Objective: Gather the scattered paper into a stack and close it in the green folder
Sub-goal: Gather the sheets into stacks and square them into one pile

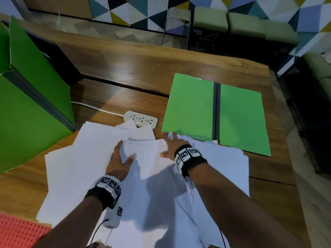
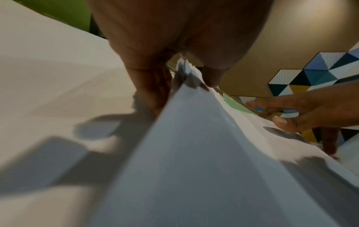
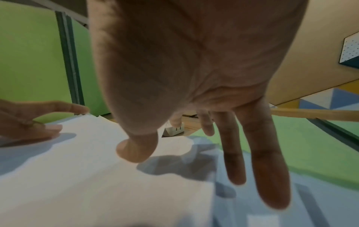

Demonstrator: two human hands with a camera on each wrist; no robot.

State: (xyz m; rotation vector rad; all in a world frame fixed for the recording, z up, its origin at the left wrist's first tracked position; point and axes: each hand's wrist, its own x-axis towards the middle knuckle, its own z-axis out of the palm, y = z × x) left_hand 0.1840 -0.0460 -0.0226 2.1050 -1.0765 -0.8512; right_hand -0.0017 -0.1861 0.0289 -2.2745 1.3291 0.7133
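Several white paper sheets (image 1: 86, 158) lie fanned across the near half of the wooden table (image 1: 125, 68). The green folder (image 1: 193, 108) lies open and flat at the right, its dark spine in the middle, with some sheets tucked under its near edge. My left hand (image 1: 125, 151) pinches the far edge of a few lifted sheets (image 2: 194, 153), thumb on one side and fingers (image 2: 153, 92) on the other. My right hand (image 1: 167, 144) is spread with straight fingers over the paper (image 3: 77, 169), just short of the folder's (image 3: 310, 145) near left corner, and holds nothing.
A white power strip (image 1: 141, 119) with its cable sits just beyond the paper, left of the folder. A tall green partition panel (image 1: 32, 104) stands along the left. A red mesh item (image 1: 18, 231) is at the bottom left corner. The table's right edge runs close behind the folder.
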